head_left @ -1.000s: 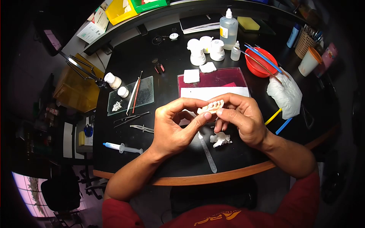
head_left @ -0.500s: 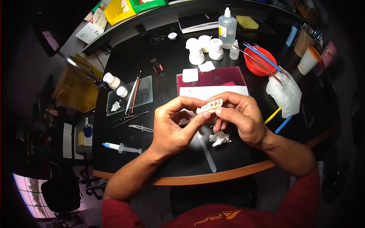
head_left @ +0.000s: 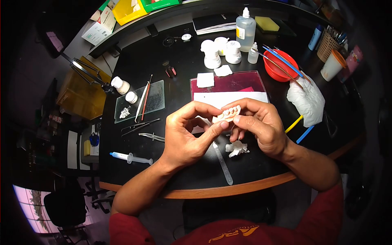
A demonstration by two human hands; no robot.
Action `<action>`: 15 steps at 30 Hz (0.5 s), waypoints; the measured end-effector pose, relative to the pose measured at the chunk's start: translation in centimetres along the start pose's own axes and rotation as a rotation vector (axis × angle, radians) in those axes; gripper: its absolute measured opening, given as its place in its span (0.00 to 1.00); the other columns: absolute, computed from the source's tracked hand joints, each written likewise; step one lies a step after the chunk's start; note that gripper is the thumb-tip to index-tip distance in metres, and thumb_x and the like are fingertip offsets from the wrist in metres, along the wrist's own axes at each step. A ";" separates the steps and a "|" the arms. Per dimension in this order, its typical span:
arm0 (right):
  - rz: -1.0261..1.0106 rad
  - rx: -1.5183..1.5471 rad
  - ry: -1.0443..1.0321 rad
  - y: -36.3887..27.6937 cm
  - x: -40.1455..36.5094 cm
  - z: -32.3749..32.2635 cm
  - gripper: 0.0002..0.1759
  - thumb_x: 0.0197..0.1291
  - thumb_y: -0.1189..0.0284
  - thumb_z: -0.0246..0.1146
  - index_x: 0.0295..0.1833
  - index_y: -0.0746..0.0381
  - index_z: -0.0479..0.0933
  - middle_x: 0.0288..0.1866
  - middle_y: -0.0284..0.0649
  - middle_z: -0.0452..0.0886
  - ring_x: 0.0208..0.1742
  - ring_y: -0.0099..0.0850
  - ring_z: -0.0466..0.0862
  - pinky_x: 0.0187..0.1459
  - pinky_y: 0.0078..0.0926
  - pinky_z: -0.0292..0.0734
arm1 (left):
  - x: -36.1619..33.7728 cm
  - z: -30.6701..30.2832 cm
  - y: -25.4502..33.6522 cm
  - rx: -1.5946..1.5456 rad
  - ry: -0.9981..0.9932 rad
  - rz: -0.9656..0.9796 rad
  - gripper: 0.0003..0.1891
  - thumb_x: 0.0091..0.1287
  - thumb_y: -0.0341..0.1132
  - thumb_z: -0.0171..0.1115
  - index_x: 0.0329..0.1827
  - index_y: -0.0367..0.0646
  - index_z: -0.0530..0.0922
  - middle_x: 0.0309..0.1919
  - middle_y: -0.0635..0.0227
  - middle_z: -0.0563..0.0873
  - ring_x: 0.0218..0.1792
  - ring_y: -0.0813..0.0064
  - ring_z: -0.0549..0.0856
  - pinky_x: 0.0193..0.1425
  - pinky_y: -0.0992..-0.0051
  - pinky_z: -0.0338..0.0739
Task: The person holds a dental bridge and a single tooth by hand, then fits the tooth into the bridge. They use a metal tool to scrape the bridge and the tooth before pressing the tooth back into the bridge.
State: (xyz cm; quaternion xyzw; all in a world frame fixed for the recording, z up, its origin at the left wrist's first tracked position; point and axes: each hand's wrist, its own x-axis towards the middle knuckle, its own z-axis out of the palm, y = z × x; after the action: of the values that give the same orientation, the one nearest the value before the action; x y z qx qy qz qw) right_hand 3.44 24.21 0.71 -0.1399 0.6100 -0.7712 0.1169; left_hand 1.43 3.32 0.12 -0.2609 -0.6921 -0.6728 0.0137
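Observation:
Between my two hands, above the table, is a cream dental model (head_left: 229,114) with a row of teeth facing up. My left hand (head_left: 192,130) pinches its left end between thumb and fingers. The thumb and fingers of my right hand (head_left: 260,126) close on its right end. Under my hands lie a scalpel handle (head_left: 223,166), its upper end partly hidden, and a crumpled white tissue (head_left: 237,148). Left of my left hand are metal forceps (head_left: 152,137), partly covered by that hand, and a syringe (head_left: 130,157) with a blue tip.
Behind my hands lies a dark red plate (head_left: 232,83) with white paper. A glass slab (head_left: 157,100) holds tools and small jars at left. White jars (head_left: 212,59), a clear bottle (head_left: 246,32) and a red bowl (head_left: 274,74) with brushes stand farther back. White tissue (head_left: 308,102) lies right.
The view has shifted very slightly. Both hands keep their hold on the dental model, which seems tilted a little more, showing more of its near side.

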 end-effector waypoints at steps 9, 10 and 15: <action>-0.033 -0.039 0.025 0.3 0.0 0.1 0.17 0.69 0.77 0.58 0.60 0.69 0.81 0.49 0.41 0.87 0.38 0.19 0.84 0.37 0.16 0.77 | -0.1 0.1 0.0 0.029 0.016 -0.011 0.14 0.62 0.24 0.77 0.50 0.35 0.83 0.42 0.65 0.88 0.42 0.82 0.87 0.38 0.82 0.82; -0.035 -0.036 0.034 0.3 0.0 0.2 0.17 0.69 0.78 0.57 0.60 0.69 0.81 0.49 0.41 0.87 0.38 0.19 0.84 0.36 0.15 0.77 | -0.2 0.2 0.1 0.030 0.016 -0.011 0.14 0.62 0.23 0.77 0.50 0.34 0.83 0.43 0.65 0.88 0.42 0.82 0.87 0.38 0.82 0.83; -0.060 -0.030 0.040 0.5 -0.1 0.4 0.17 0.68 0.81 0.56 0.60 0.69 0.81 0.50 0.42 0.87 0.39 0.19 0.84 0.35 0.14 0.77 | -0.1 0.1 0.3 0.050 0.012 0.017 0.15 0.63 0.23 0.76 0.50 0.34 0.83 0.43 0.65 0.88 0.43 0.81 0.88 0.38 0.82 0.83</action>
State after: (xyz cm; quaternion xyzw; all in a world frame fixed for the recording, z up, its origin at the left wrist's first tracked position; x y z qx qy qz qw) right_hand 3.64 23.80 0.31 -0.1443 0.6191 -0.7679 0.0793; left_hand 1.60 3.37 0.33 -0.2622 -0.7063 -0.6569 0.0301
